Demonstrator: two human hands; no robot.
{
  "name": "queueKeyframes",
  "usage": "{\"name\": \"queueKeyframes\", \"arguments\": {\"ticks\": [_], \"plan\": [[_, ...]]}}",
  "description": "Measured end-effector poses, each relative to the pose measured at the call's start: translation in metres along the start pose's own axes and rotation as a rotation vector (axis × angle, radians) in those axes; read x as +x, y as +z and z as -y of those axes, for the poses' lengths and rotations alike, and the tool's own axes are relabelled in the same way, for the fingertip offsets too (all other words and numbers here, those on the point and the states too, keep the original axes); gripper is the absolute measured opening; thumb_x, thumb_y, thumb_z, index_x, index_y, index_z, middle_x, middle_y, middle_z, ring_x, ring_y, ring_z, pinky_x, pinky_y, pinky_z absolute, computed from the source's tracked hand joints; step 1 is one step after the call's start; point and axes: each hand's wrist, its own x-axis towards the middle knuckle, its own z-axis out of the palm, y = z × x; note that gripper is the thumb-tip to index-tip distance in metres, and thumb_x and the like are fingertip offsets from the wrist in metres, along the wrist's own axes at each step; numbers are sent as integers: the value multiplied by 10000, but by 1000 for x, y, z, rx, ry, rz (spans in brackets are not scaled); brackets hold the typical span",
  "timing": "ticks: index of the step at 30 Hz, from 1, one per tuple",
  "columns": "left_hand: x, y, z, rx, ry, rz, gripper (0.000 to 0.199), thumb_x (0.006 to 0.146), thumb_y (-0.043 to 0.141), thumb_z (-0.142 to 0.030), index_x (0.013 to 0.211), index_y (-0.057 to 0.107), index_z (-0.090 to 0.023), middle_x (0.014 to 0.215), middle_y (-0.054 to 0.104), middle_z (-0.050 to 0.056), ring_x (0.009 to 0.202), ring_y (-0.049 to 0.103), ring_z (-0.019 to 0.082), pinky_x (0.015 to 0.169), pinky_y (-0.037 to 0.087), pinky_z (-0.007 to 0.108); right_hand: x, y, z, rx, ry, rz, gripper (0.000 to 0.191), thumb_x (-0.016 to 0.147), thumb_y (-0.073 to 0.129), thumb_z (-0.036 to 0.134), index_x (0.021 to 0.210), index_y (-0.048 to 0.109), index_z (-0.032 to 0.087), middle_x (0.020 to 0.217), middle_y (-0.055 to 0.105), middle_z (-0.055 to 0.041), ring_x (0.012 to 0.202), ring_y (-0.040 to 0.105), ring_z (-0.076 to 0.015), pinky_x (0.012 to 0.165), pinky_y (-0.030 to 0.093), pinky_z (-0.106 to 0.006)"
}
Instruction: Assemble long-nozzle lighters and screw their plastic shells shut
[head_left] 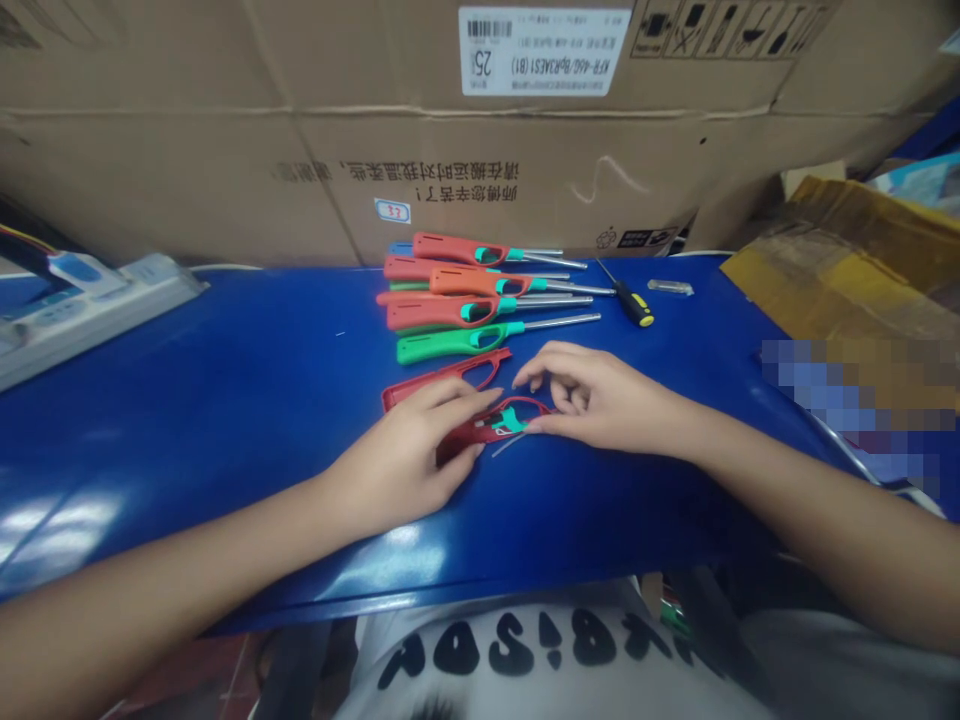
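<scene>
My left hand (409, 450) is closed around the rear of a red lighter casing half (469, 437), which lies open side up on the table. Inside the casing sits a teal trigger (512, 420), with a thin white wire beside it. My right hand (600, 395) pinches at the casing's front end, thumb beside the trigger; any small part between the fingertips is hidden. A thin rod-like strip (506, 446) lies just below the casing. Behind my left fingers rests the other red casing half (420, 388), partly covered by the hand.
Farther back lie several long-nosed lighters, among them a green lighter (442, 346) and an orange lighter (457, 281). To their right are a black-and-yellow screwdriver (640, 308) and a small clear piece (670, 288). A cardboard box (225, 150) walls the back; a power strip (97, 305) stands left.
</scene>
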Motion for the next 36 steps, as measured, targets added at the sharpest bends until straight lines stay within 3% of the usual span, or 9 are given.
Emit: {"name": "queueKeyframes", "arguments": {"ticks": [4, 9, 17, 22, 29, 33, 36], "plan": [[2, 1, -2, -38, -19, -11, 440, 900, 630, -190, 1338, 621, -144, 1093, 659, 91, 967, 645, 203, 877, 552, 343, -1, 4, 1, -60, -137, 22, 104, 877, 723, 206, 968, 688, 170, 837, 580, 8, 635, 489, -79, 607, 413, -225], [4, 5, 3, -41, 19, -39, 273, 971, 610, -268, 1208, 700, -166, 1018, 697, 69, 920, 655, 181, 827, 534, 305, -2, 9, 4, -115, -215, 36, 66, 918, 662, 153, 982, 674, 158, 929, 611, -22, 676, 501, -89, 652, 419, -229], [6, 4, 6, -8, 33, -44, 249, 984, 595, -258, 1189, 705, -169, 981, 694, 60, 873, 657, 169, 792, 532, 292, -6, -3, 7, -202, -158, 57, 254, 897, 682, 212, 1150, 659, 199, 1084, 618, -59, 903, 615, -168, 794, 490, -282], [5, 5, 7, 84, 13, -24, 333, 1002, 534, -257, 1302, 656, -180, 1043, 687, 89, 926, 668, 201, 814, 561, 335, -8, -12, 4, -350, -154, 61, 182, 905, 676, 264, 1083, 671, 230, 1093, 676, -50, 985, 639, -213, 816, 488, -316], [4, -3, 5, 258, 90, -94, 362, 972, 570, -300, 1302, 647, -171, 1147, 700, 105, 1044, 673, 246, 870, 585, 390, -6, -16, -5, -303, -151, 52, 186, 918, 673, 326, 1067, 697, 217, 1006, 713, -58, 936, 634, -215, 798, 480, -330], [3, -9, 1, 287, 88, -47, 376, 949, 574, -297, 1298, 652, -179, 1191, 705, 96, 1056, 675, 258, 887, 586, 411, -6, -19, -6, -265, -149, 37, 233, 905, 682, 367, 1080, 701, 214, 1025, 712, -66, 953, 641, -219, 823, 487, -335], [2, -15, -1, 317, 78, 15, 386, 927, 570, -283, 1294, 651, -194, 1215, 706, 87, 1076, 670, 266, 904, 579, 420, -3, -25, -12, -296, -135, -87, 202, 909, 661, 354, 1041, 708, 208, 986, 717, -62, 929, 644, -216, 848, 492, -347]]}}
